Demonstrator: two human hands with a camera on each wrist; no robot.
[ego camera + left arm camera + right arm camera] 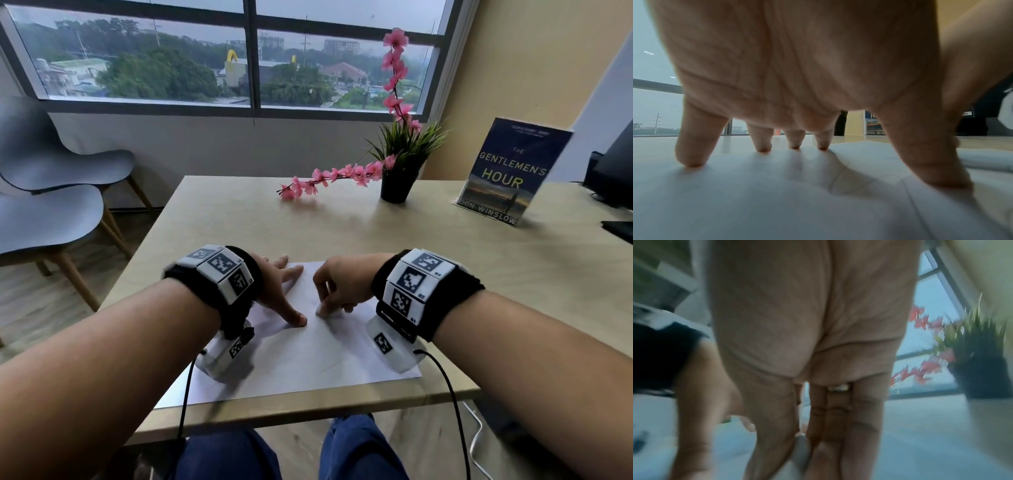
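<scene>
A white sheet of paper (pixel 308 356) lies on the light wooden table (pixel 496 291) near its front edge. My left hand (pixel 294 294) is spread over the sheet's left part. In the left wrist view its fingertips (pixel 690 160) press down on the paper (pixel 777 203). My right hand (pixel 323 310) is curled just to the right of the left thumb. In the right wrist view the right hand (pixel 807 443) pinches a raised white fold of the paper (pixel 800 449) between thumb and fingers. Both wrists wear black bands with marker blocks.
A black pot with grass and pink flower sprays (pixel 397 178) stands at the table's far middle. A book (pixel 507 171) is propped upright at the far right, beside a dark monitor (pixel 613 171). Two grey chairs (pixel 51 178) stand left of the table. Cables hang over the front edge (pixel 308 411).
</scene>
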